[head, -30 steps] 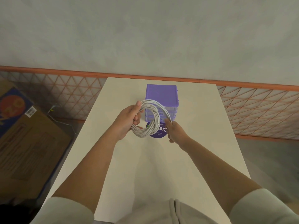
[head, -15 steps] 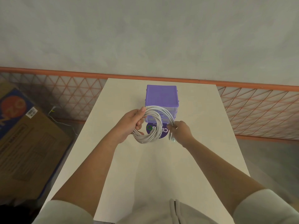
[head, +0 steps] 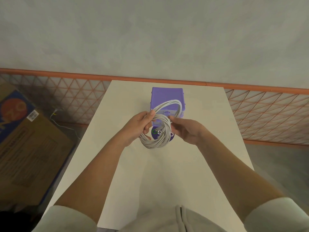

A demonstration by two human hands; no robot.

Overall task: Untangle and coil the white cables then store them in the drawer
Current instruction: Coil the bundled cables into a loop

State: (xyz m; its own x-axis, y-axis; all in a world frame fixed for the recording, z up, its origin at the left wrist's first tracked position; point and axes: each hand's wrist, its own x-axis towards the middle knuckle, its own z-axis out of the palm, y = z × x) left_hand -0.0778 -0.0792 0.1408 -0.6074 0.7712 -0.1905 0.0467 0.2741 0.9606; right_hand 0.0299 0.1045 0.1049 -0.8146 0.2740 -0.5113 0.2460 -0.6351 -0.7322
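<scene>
Left hand (head: 138,126) grips the white cable coil (head: 158,131); right hand (head: 185,129) pinches its loose loop, stretched toward the purple drawer unit (head: 167,96).

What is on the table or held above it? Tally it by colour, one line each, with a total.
White: 1, the cable coil, gripped by the left hand, touched by the right hand
Purple: 2, the drawer unit and the round sticker
Total: 3

We see the white cables (head: 157,131) wound into a thick coil, one looser loop rising over the purple drawer unit (head: 167,96), whose drawers look closed.
</scene>
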